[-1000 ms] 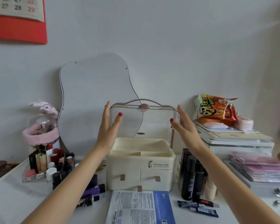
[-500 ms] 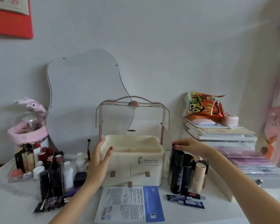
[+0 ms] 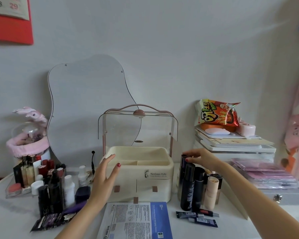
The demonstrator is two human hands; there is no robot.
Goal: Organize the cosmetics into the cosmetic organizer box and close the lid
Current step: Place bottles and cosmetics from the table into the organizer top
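Cosmetic organizer box [image 3: 138,178] on white table [image 3: 10,204], lid up; left hand's [image 3: 104,180] grip wide.

The cosmetic organizer box [image 3: 141,180] at frame centre is smooth cream plastic with a faint sheen, its raised lid [image 3: 138,130] clear glossy plastic. Right of it stand glossy black bottles [image 3: 188,187] and a matt beige tube [image 3: 211,192]. Lower centre, a printed paper-like sachet [image 3: 135,221]; right, a shiny foil snack bag [image 3: 217,112]

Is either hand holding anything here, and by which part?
Right hand fingers curl onto the cap of a dark bottle; left hand holds nothing.
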